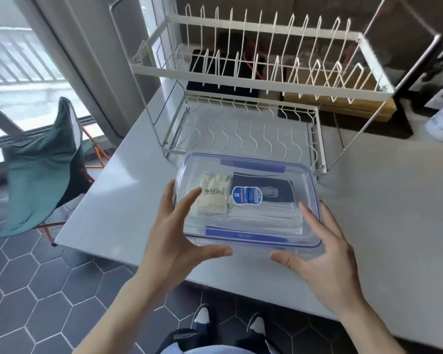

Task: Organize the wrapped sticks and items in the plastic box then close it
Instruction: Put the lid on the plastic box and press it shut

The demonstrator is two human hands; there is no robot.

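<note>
I've got my left hand and right hand spread open against the plastic box, steadying it. Neither grip clasps anything; lid sits on, ready for latching.

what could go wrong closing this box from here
1. The lid lies on the box, but its blue clips may not be latched; lifted now, it could come off.
2. The box sits close to the table edge, so a hard press from the left hand or right hand might slide it off.
</note>
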